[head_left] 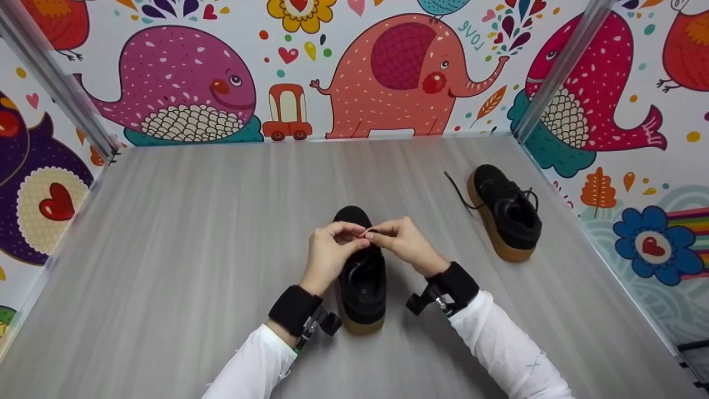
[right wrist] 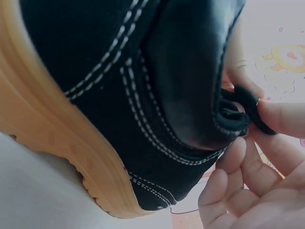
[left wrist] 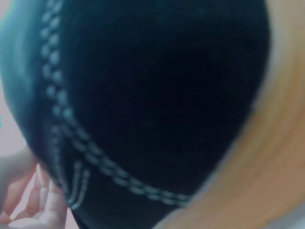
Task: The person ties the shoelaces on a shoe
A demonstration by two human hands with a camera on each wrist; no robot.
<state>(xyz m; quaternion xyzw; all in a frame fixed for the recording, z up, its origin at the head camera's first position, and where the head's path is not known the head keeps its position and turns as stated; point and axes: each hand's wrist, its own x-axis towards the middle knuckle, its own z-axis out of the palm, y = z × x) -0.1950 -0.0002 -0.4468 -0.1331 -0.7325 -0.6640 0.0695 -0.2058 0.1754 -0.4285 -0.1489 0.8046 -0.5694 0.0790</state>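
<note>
A black shoe point(head_left: 363, 313) with a tan sole stands in front of me, toe pointing away. Over its lacing my left hand point(head_left: 325, 255) and right hand point(head_left: 409, 245) meet, thumbs and forefingers close together. In the right wrist view, my right hand point(right wrist: 267, 167) pinches a black shoelace point(right wrist: 249, 104) between thumb and forefinger beside the shoe's tongue. My left fingertips appear to pinch the lace from the other side, partly hidden by the shoe. The shoe's stitched side point(left wrist: 157, 95) fills most of the left wrist view, with blurred fingers point(left wrist: 45, 202) at lower left.
A second black shoe point(head_left: 512, 219) stands to the right, its loose lace point(head_left: 460, 191) trailing left on the grey wood-look surface point(head_left: 210, 233). Printed panels point(head_left: 354, 111) with cartoon animals close off the back and sides, with metal posts point(head_left: 559, 72) at the corners.
</note>
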